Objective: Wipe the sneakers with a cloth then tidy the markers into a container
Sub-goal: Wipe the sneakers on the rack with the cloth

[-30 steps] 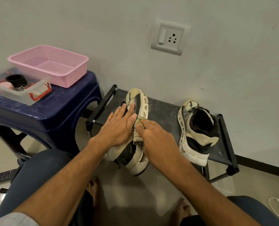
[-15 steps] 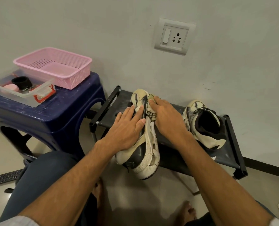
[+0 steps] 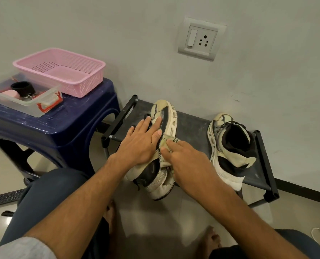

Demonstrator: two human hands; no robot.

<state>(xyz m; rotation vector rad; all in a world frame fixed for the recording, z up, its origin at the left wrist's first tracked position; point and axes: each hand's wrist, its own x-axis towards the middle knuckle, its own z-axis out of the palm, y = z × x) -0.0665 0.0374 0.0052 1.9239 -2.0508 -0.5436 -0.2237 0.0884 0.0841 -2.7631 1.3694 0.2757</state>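
Fingers (image 3: 156, 122) of the left hand (image 3: 140, 144) lie straight on the sneaker (image 3: 167, 114); the right hand (image 3: 190, 166) grips the cloth (image 3: 168, 146) against it.

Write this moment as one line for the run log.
step: wiping sneaker | left hand: flat on sneaker, steadying | right hand: holds cloth against it | other sneaker: on rack, untouched

Leaving a bare stretch of rack (image 3: 192, 126) open between the tilted sneaker (image 3: 167, 114) and the second sneaker (image 3: 232, 146), the two standing well apart. Crowding the rack's left end with the left hand (image 3: 138, 144) pressing flat and the right hand (image 3: 189, 165) gripping the cloth (image 3: 167, 146). Closing off the back with the wall (image 3: 136, 43). Hemming in the left side with a blue stool (image 3: 61, 131) carrying a pink basket (image 3: 91, 59) and a clear box (image 3: 30, 106); possibly leaving a narrow gap beside the rack, hard to judge. Offering open floor (image 3: 192, 212) in front.
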